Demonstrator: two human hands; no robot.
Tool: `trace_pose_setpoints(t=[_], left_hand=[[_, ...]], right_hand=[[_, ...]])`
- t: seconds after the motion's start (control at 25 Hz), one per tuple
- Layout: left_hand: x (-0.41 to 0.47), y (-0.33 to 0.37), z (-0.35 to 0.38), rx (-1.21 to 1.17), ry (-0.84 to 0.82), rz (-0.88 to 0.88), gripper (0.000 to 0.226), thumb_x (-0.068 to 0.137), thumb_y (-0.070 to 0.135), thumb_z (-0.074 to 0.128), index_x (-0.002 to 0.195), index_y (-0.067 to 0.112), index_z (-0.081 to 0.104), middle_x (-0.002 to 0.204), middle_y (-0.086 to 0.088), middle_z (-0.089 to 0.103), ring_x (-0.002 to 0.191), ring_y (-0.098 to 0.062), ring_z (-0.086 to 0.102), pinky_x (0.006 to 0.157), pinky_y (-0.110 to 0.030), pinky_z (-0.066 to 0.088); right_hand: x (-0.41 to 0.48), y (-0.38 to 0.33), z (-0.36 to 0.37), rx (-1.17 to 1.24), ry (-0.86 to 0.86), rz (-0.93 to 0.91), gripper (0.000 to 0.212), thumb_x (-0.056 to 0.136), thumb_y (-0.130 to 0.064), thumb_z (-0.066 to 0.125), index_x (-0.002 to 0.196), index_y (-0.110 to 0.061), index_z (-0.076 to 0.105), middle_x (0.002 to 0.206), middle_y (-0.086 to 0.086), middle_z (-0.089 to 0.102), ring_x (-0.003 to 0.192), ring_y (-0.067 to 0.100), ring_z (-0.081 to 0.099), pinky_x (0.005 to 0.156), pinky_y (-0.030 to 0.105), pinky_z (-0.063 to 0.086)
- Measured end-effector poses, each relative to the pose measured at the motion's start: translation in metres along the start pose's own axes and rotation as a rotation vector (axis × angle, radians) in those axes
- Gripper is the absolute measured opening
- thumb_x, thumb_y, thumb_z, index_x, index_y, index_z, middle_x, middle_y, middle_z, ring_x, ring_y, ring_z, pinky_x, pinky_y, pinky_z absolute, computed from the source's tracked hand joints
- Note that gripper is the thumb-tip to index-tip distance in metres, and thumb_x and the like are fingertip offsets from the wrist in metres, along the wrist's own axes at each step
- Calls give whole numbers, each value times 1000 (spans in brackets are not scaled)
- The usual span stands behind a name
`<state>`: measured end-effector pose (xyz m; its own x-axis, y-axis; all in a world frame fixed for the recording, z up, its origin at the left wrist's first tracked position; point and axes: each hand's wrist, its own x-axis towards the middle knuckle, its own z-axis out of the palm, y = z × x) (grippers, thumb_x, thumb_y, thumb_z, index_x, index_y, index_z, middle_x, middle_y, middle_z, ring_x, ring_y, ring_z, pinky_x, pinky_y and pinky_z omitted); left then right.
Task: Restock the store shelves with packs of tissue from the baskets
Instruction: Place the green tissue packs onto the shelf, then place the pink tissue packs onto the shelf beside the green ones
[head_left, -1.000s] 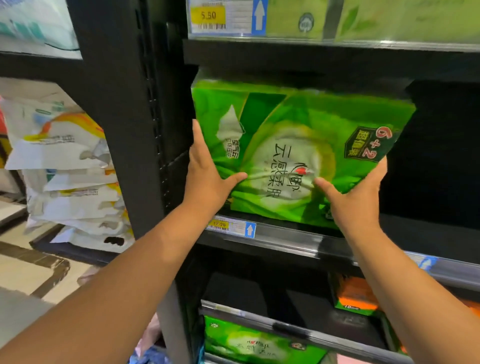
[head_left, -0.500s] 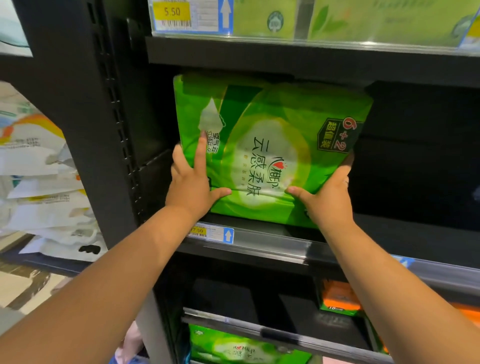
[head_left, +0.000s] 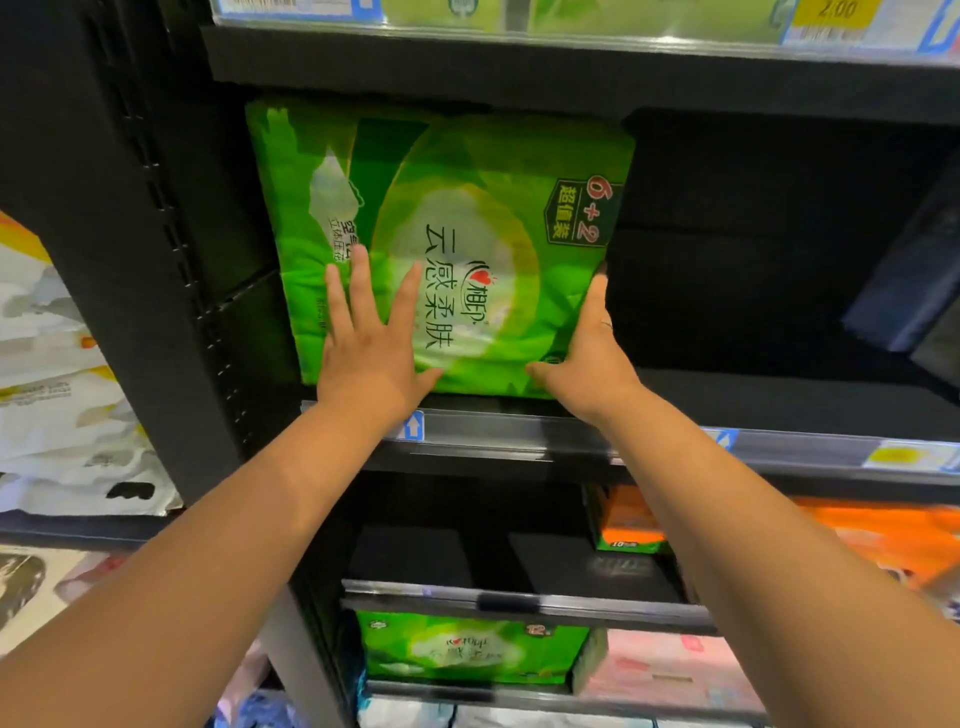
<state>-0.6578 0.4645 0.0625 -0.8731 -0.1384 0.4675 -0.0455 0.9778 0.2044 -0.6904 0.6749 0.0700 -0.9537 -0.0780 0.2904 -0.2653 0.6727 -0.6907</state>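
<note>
The green tissue pack (head_left: 441, 249) is stood upright at the left end of the shelf (head_left: 779, 400). Its printed face is turned outward and its base is set just behind the price rail (head_left: 519, 431). It is judged to be nearly seated, so the step in hand is taken to be the final push home.

For this to be done well, even pressure should be applied low on the face so that the soft pack is slid back squarely and not tipped. The right edge should be guided so that the face is kept parallel to the rail. The wrapper is thin and could be creased by a hard push at one spot.

The left hand (head_left: 369, 358) is laid flat on the lower left of the face, its fingers (head_left: 363, 291) straight and spread, with nothing gripped. The right hand (head_left: 587, 364) is set against the lower right corner, its fingers (head_left: 597, 296) held straight up the side edge and its thumb spread along the bottom of the face. No curl around the pack is seen.

Beyond the right fingers the shelf is dark and open. Below both wrists, another green pack (head_left: 467, 649) and orange packs (head_left: 623, 525) are seen on lower shelves.
</note>
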Motion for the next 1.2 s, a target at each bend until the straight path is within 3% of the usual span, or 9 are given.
trace_pose_setpoints(t=[0.08,0.16,0.28,0.4,0.56,0.68,0.88,1.2], left_hand=[[-5,0,1,9,5,30,108,79,47,72,150,37,-8,155,-9,-29,144,-36,-21,115,-52,17],[-12,4,1,-6,14,94,104,78,48,71,152,32,-1,159,-11,-13,146,-37,-11,117,-51,13],[-26,25,-5,3,-8,207,94,79,52,68,152,25,14,159,-14,11,146,-35,7,119,-48,13],[-50,67,-18,-1,-28,301,83,81,54,64,149,25,26,151,-10,32,140,-30,26,116,-42,23],[-95,147,-29,-44,-46,467,71,80,55,63,141,28,41,132,0,51,122,-24,47,97,-39,42],[-128,209,-27,-84,-124,539,72,79,60,61,141,30,39,132,3,51,123,-22,46,98,-38,42],[-178,332,5,-111,-255,732,79,79,68,54,145,31,31,141,3,45,130,-20,42,108,-41,36],[-253,528,64,-181,-369,1040,76,74,66,44,136,22,46,133,-5,52,123,-28,47,103,-43,40]], right_hand=[[-3,2,-9,-5,-47,1,120,79,-18,75,149,-32,-21,151,3,31,128,23,45,103,40,43],[-13,4,-19,-87,-41,-8,108,81,-27,74,152,-31,-7,147,7,34,124,25,48,99,40,45],[-38,11,-30,-430,4,-77,80,85,-46,65,150,-26,23,149,11,27,126,35,43,98,48,45],[-73,18,-53,-616,43,-120,68,88,-53,56,146,-28,32,147,9,32,127,35,40,99,50,43],[-131,51,-112,-730,102,-105,53,89,-53,48,136,-27,45,132,4,49,118,28,46,90,43,45],[-178,90,-165,-792,85,-1,52,88,-55,47,131,-27,49,126,4,54,113,28,48,84,42,45],[-263,188,-262,-862,65,254,59,87,-62,46,137,-31,40,138,5,47,120,30,45,90,41,43],[-381,317,-365,-827,137,660,68,85,-63,48,143,-31,34,145,8,39,129,31,41,101,42,42]])
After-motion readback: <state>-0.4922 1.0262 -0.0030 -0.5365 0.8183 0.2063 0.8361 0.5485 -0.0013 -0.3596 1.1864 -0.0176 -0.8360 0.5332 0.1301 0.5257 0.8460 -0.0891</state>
